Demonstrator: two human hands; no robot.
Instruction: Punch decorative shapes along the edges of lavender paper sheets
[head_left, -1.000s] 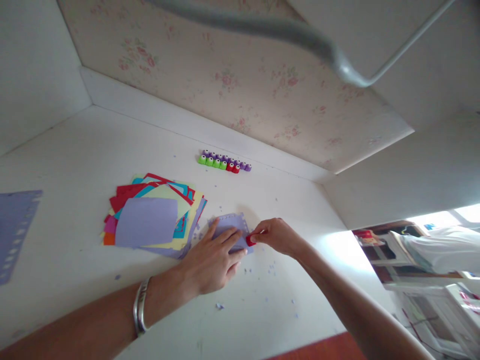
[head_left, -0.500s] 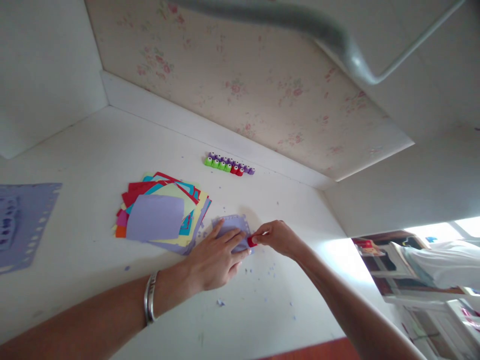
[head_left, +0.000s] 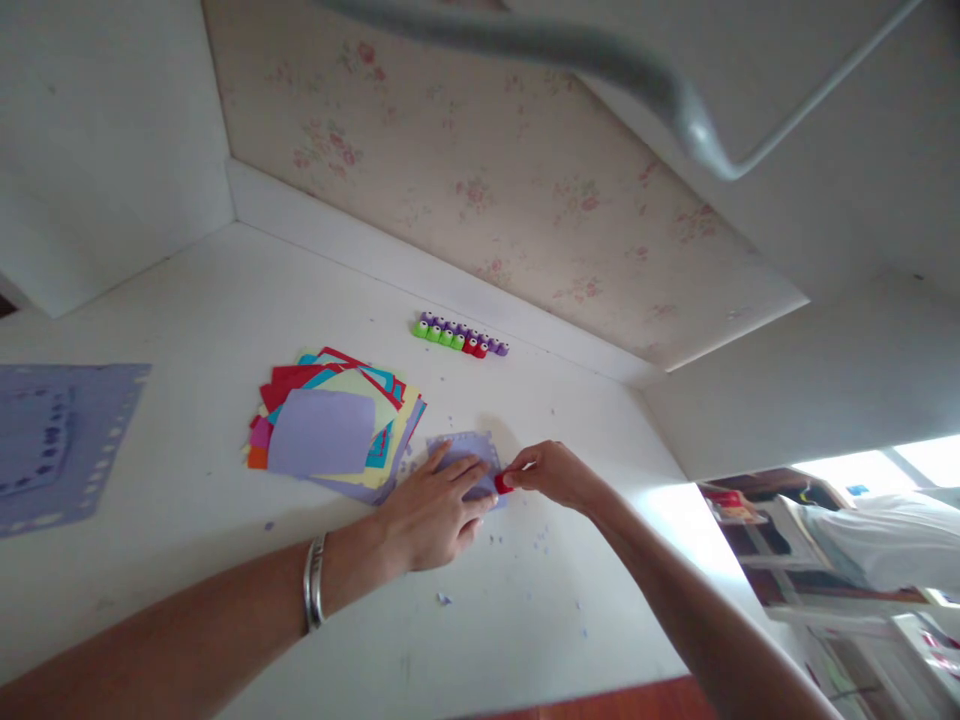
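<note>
A small purple sheet of paper (head_left: 466, 447) lies on the white table, with a row of punched holes along its far edge. My left hand (head_left: 431, 510) rests flat on it, fingers spread, covering much of the sheet. At the sheet's right edge my right hand (head_left: 551, 474) pinches a small red craft punch (head_left: 503, 484) between thumb and fingers. The punch touches the paper's edge; its underside is hidden. Tiny purple paper bits (head_left: 444, 599) are scattered around both hands.
Left of my hands lies a stack of coloured paper (head_left: 322, 432). Several purple, green and red craft punches (head_left: 459, 336) stand in rows near the back wall. A larger purple sheet with cut-out edges (head_left: 112, 450) lies far left. Shelves (head_left: 757, 540) are at the right.
The view has shifted slightly, so the paper stack and the large purple sheet appear further right. Both hands keep nearly the same place on the paper, the red punch still at its edge.
</note>
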